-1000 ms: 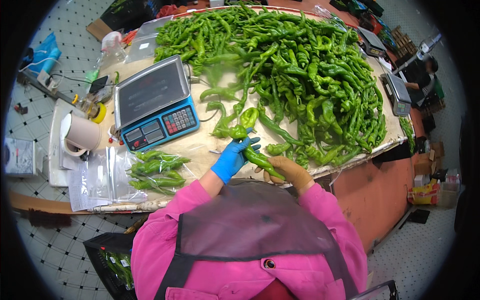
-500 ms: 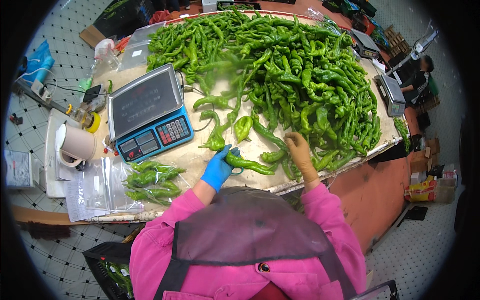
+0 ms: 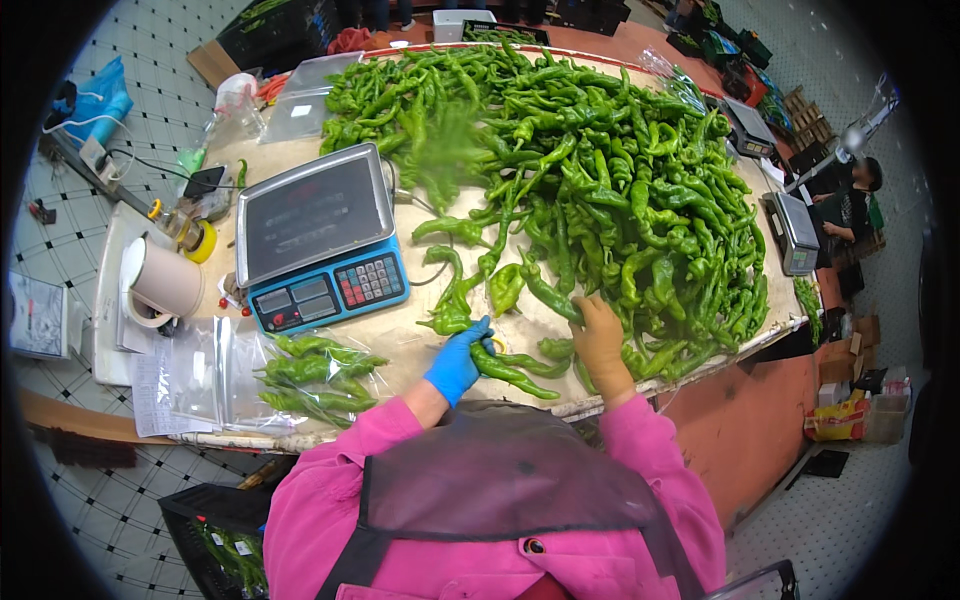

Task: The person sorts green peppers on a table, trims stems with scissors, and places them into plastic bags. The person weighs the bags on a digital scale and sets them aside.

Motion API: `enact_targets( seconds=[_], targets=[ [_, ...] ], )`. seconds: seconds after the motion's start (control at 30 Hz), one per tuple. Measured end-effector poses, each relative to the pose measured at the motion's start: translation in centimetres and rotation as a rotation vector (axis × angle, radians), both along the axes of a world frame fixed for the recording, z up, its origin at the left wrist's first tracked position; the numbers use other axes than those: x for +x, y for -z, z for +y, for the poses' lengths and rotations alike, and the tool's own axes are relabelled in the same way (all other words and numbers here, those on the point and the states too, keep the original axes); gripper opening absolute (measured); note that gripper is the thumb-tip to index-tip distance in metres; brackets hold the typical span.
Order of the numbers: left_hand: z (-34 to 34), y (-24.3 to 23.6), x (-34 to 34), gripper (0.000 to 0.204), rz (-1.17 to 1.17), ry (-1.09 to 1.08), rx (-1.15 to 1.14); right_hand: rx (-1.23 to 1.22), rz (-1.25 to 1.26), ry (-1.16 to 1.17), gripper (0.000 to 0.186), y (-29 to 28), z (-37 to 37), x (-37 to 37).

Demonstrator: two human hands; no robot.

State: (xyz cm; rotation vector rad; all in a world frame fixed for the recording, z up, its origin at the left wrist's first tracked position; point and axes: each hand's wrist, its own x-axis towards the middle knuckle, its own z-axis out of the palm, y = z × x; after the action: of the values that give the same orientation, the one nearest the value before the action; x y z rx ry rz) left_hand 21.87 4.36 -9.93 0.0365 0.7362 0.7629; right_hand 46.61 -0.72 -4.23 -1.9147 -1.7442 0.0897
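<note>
My left hand, in a blue glove, is closed around a long green pepper that points to the right, low over the table's near edge. Another pepper lies right behind it; whether the hand holds that one too, I cannot tell. My right hand, in a tan glove, has its fingers closed at the near end of a curved green pepper on the table. Between the hands and the scale are a pale, stubby pepper and a crooked one. A large heap of green peppers rises beyond my right hand.
A blue scale with a metal pan stands left of the loose peppers. In front of it lies a clear bag of peppers. A paper roll stands at the left edge. Another scale and a seated person are at the right.
The whole view has shifted slightly. My right hand has come down onto the end of the curved pepper. The pepper in my left hand now tilts lower.
</note>
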Motion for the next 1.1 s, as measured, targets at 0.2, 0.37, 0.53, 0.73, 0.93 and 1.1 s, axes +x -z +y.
enact_targets(
  seconds=[0.2, 0.37, 0.53, 0.73, 0.93, 1.1],
  targets=[
    [0.5, -1.6, 2.4, 0.047, -0.113, 0.248, 0.203, -0.080, 0.351, -0.109, 0.042, -3.0, -3.0, -4.7],
    [0.7, -2.0, 3.6, 0.044, -0.046, 0.313, 0.310, -0.384, 0.641, -0.270, 0.044, -7.2, -2.9, -3.1],
    [-0.8, -2.9, 4.0, 0.037, 0.029, 0.391, 0.470, -0.081, 0.528, -0.188, 0.046, -8.8, 0.3, -3.8],
    [-1.5, -5.5, 3.3, 0.036, -0.061, 0.455, 0.409, -0.001, 0.742, -0.196, 0.020, -7.7, 1.2, -4.2],
    [-1.6, -5.8, 3.6, 0.044, -0.302, 0.468, 0.370, -0.186, 1.064, -0.108, 0.008, -8.1, 0.3, -2.0],
    [-0.5, -4.1, 3.3, 0.048, -0.176, 0.319, 0.216, -0.458, 0.133, -0.251, 0.016, -10.6, -4.0, 4.5]
  ],
)
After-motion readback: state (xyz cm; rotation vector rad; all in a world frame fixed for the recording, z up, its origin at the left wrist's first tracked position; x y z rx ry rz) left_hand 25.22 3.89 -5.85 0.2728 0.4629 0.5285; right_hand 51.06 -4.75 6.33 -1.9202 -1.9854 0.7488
